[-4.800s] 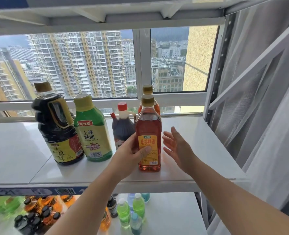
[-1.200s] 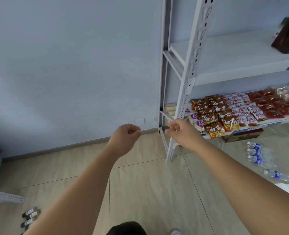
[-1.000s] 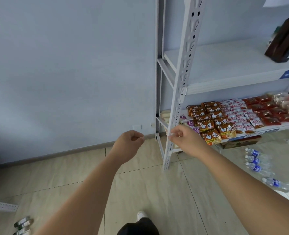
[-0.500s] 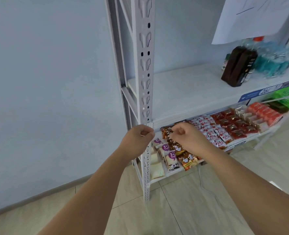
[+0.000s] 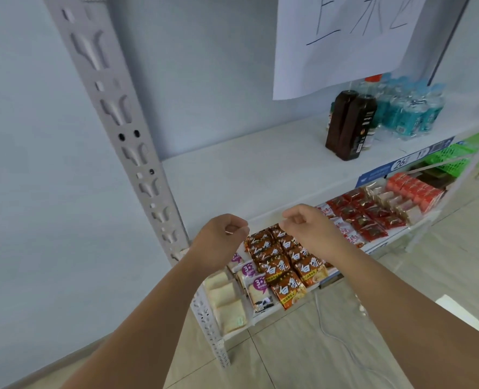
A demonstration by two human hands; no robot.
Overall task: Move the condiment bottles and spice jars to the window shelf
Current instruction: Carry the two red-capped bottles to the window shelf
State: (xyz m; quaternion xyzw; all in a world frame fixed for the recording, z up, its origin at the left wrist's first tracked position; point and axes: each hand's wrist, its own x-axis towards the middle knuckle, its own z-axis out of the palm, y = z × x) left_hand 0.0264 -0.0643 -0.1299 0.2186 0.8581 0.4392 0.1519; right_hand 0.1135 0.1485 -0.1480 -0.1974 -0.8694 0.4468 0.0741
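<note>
Right now both my hands are curled into loose fists and hold nothing. My left hand (image 5: pixel 221 238) and right hand (image 5: pixel 307 227) hover side by side just before the shelf's (image 5: pixel 246 175) front edge, I judge ready to reach. The dark condiment bottles (image 5: pixel 350 126) stand toward its right end, beside the water bottles (image 5: pixel 409 110); the window shelf is out of view. The blue edge strip (image 5: pixel 407 164) reads "26". Below, orange packets (image 5: pixel 286 265) read "白象" and purple packs (image 5: pixel 256 282) "3+2". The hanging paper's (image 5: pixel 342 37) handwriting is cut off.
</note>
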